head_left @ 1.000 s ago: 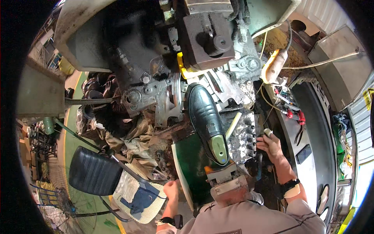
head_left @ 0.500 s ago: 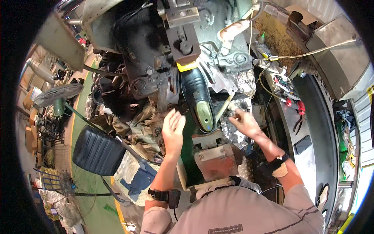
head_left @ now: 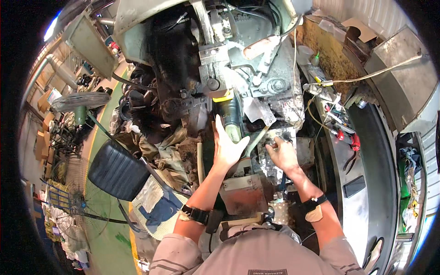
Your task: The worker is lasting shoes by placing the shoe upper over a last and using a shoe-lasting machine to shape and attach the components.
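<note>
A black leather shoe point(head_left: 227, 111), with a pale green sole-side surface point(head_left: 233, 132) showing at its near end, sits under the machine's head beside a yellow pad point(head_left: 223, 96). My left hand point(head_left: 227, 147) cups the shoe's near end, fingers along its left side and thumb out on the right. To the right, my right hand point(head_left: 283, 155) is at a shiny metal part of the machine point(head_left: 270, 167). Its fingers are bent together; whatever lies between them is too small to make out.
Below the shoe is a reddish metal block point(head_left: 243, 195). A metal ledge on the right carries a phone point(head_left: 354, 186) and red-handled pliers point(head_left: 354, 143). At the left stand a black chair point(head_left: 117, 169) and a fan point(head_left: 78, 201). Dark shoes point(head_left: 137, 98) are piled beside the machine.
My left hand has moved up and right from beside the shoe onto its near end. My right hand has shifted slightly down and left, its fingers more curled. The head view has shifted.
</note>
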Demonstrator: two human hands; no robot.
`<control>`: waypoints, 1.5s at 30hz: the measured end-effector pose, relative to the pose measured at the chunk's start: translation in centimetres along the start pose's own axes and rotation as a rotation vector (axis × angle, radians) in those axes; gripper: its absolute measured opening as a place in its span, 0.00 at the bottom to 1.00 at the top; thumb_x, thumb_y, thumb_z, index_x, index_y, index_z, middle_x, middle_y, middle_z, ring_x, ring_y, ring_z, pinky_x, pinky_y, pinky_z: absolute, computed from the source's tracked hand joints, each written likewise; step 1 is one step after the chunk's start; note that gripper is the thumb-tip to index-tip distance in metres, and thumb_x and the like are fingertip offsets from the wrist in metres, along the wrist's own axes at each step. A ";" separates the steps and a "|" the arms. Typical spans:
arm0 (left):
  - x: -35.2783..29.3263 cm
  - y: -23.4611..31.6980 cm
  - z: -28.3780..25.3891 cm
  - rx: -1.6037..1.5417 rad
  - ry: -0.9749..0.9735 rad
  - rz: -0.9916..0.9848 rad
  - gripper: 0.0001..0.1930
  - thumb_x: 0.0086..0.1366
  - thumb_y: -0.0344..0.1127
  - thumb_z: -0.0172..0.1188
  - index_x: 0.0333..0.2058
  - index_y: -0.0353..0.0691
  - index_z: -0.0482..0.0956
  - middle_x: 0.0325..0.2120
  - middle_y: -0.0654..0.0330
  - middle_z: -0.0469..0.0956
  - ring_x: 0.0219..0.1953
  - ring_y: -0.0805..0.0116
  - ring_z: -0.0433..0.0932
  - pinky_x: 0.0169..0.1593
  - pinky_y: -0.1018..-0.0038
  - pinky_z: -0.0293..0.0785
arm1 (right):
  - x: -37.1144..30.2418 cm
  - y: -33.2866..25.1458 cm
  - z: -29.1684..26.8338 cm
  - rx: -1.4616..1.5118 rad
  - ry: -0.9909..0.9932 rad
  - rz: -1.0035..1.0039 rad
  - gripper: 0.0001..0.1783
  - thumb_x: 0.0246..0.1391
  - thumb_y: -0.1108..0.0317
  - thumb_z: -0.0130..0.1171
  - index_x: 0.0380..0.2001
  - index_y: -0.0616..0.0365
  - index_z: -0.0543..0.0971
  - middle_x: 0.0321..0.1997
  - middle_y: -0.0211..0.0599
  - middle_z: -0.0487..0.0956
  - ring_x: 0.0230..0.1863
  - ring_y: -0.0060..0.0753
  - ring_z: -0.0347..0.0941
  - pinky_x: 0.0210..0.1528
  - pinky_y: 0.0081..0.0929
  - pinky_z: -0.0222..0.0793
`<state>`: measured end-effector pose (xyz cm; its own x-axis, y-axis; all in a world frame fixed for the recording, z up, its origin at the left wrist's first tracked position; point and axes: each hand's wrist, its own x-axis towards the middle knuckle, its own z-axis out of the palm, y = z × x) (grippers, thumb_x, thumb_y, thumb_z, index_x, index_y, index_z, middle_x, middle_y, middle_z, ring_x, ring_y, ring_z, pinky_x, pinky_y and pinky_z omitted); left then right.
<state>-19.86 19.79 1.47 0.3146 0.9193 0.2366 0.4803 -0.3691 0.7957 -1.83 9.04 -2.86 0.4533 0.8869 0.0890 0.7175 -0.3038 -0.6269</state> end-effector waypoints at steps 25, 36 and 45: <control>-0.3 -0.8 0.7 -0.006 0.098 0.126 0.56 0.52 0.40 0.74 0.70 0.31 0.43 0.65 0.33 0.57 0.68 0.40 0.58 0.70 0.58 0.56 | 0.2 0.1 0.4 0.117 0.119 0.014 0.15 0.55 0.58 0.64 0.28 0.60 0.78 0.26 0.49 0.82 0.31 0.58 0.80 0.36 0.47 0.76; -0.7 -0.4 0.9 -0.034 0.075 0.115 0.57 0.52 0.43 0.73 0.71 0.33 0.41 0.67 0.25 0.47 0.69 0.30 0.51 0.71 0.53 0.51 | -0.4 0.5 0.0 0.144 0.160 0.013 0.16 0.54 0.59 0.64 0.26 0.62 0.75 0.23 0.51 0.80 0.29 0.58 0.80 0.33 0.45 0.74; -1.3 -0.2 -3.3 -0.027 -0.083 0.125 0.50 0.57 0.47 0.72 0.68 0.31 0.53 0.62 0.36 0.66 0.64 0.45 0.68 0.65 0.60 0.65 | -0.2 2.0 0.0 0.146 0.199 -0.046 0.18 0.55 0.59 0.65 0.26 0.65 0.75 0.22 0.54 0.79 0.25 0.54 0.78 0.28 0.42 0.70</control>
<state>-23.03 19.08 2.83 0.4374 0.8517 0.2887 0.4112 -0.4749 0.7781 -0.45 8.25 -4.16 0.5276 0.8082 0.2616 0.6625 -0.1987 -0.7223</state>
